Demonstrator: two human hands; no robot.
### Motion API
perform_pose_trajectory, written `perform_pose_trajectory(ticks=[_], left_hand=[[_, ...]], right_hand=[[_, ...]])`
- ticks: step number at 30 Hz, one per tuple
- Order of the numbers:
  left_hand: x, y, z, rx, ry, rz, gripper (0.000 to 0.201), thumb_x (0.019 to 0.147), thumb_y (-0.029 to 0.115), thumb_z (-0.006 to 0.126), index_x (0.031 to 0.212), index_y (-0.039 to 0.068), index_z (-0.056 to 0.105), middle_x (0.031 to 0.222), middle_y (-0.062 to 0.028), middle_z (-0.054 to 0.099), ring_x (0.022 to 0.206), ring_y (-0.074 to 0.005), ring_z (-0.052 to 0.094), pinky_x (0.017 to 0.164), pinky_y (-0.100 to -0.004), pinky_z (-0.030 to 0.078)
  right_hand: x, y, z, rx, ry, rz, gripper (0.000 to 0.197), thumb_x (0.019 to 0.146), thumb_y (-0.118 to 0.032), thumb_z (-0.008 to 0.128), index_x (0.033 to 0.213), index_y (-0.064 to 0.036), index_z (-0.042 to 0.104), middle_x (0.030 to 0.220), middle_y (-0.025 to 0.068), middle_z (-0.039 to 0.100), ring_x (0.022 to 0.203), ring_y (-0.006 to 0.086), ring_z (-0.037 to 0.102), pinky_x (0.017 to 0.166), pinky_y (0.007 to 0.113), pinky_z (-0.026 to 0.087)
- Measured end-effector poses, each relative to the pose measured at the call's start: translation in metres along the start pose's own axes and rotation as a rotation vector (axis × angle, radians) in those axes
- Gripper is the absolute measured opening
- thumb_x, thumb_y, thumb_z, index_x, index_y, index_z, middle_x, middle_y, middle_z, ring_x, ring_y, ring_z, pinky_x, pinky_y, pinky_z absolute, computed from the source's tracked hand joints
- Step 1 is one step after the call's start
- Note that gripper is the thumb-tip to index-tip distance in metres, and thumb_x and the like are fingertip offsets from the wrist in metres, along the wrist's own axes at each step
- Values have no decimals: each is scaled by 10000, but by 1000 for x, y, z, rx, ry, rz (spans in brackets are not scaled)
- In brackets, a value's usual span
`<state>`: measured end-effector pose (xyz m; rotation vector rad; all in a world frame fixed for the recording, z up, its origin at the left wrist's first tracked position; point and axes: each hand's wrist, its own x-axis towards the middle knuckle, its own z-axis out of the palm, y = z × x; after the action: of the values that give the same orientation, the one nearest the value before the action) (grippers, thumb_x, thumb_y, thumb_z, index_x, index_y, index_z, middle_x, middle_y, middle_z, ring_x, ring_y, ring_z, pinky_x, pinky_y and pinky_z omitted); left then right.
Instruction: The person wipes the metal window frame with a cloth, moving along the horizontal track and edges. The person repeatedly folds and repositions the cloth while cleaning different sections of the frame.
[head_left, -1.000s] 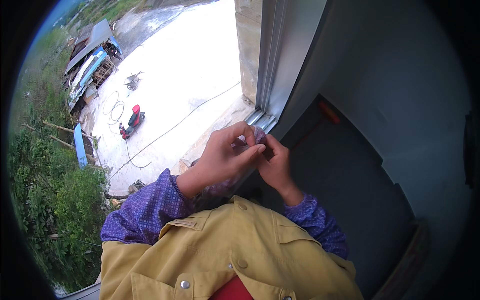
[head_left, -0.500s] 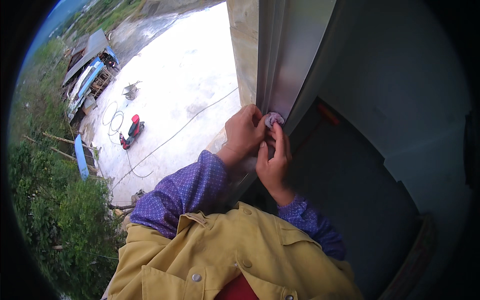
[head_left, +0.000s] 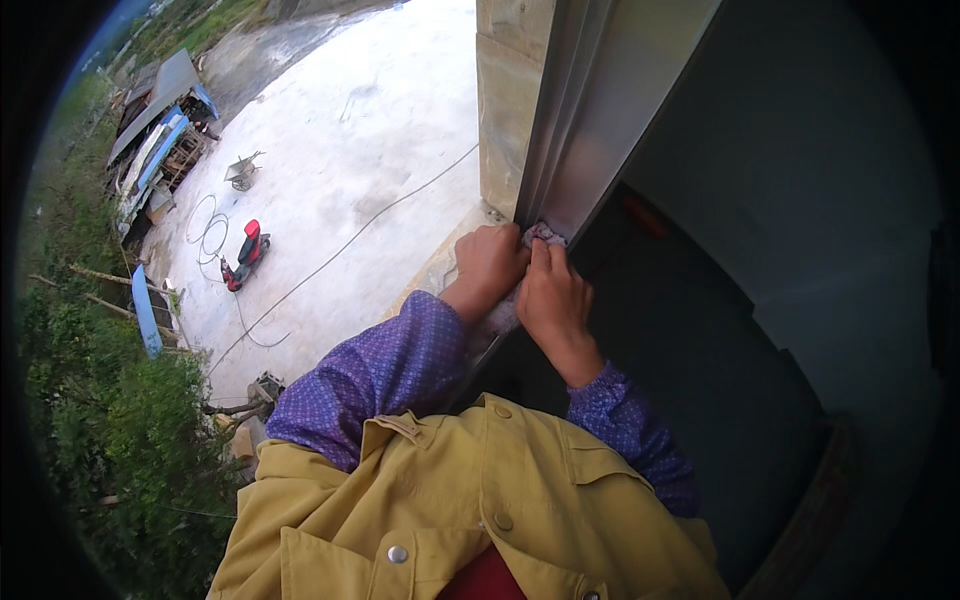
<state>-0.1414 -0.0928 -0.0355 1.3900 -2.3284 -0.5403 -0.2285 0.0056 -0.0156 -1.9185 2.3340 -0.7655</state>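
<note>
A crumpled pinkish-white rag (head_left: 544,233) is bunched in the lower corner of a grey metal frame (head_left: 610,120). My right hand (head_left: 556,305) has its fingers closed on the rag and presses it against the frame. Right beside it, my left hand (head_left: 490,262) is curled into a fist at the rag's left edge, its fingertips hidden from view. More pale cloth (head_left: 502,316) shows beneath the two hands, between the wrists.
Stone facing (head_left: 510,110) borders the frame outside. Far below lies a pale concrete yard with a red scooter (head_left: 246,256), a wheelbarrow (head_left: 242,172) and a long cable (head_left: 340,253). Indoors to the right, a red object (head_left: 645,216) lies on the dark floor.
My right hand has turned knuckles-up and pushed the rag closer into the frame's corner. My left hand has curled tighter. The view has shifted slightly.
</note>
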Motion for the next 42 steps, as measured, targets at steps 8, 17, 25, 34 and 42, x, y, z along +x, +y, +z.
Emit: perform_pose_trajectory(ticks=[8,17,25,34,42], left_hand=[[11,16,-14,-187,471,338,212,822,229,704,711,104,573,679,-84,643,607,-336,653,532,-426,501],[10,-6,3,124,-3,128,230,845,290,649,727,93,644,739,-148,685,685,-362,678,591,-478,515],[2,-3,-23,-116,313,265,235,864,256,689,708,91,629,718,-127,673,639,-339,669,562,-429,513],[10,0,-14,-47,246,210,259,883,320,672,754,99,630,730,-103,682,673,-343,682,581,-454,515],[4,-8,-22,-124,14,234,230,859,307,683,792,90,640,757,-128,677,737,-376,671,635,-476,510]], right_hand=[[2,-2,5,229,393,-85,405,927,-89,586,1309,34,528,1144,214,605,915,424,676,732,473,563],[9,1,5,-78,-66,36,313,919,-106,591,1217,-12,580,1143,178,615,876,391,689,707,512,545],[-10,2,10,314,378,-138,244,881,14,649,1124,0,637,962,149,625,788,319,677,660,389,563],[-4,2,4,242,346,-170,250,876,29,655,1124,-2,636,952,141,632,805,298,670,650,375,548],[-8,17,-1,288,317,-157,155,847,44,681,984,-26,658,875,108,633,679,246,644,581,330,506]])
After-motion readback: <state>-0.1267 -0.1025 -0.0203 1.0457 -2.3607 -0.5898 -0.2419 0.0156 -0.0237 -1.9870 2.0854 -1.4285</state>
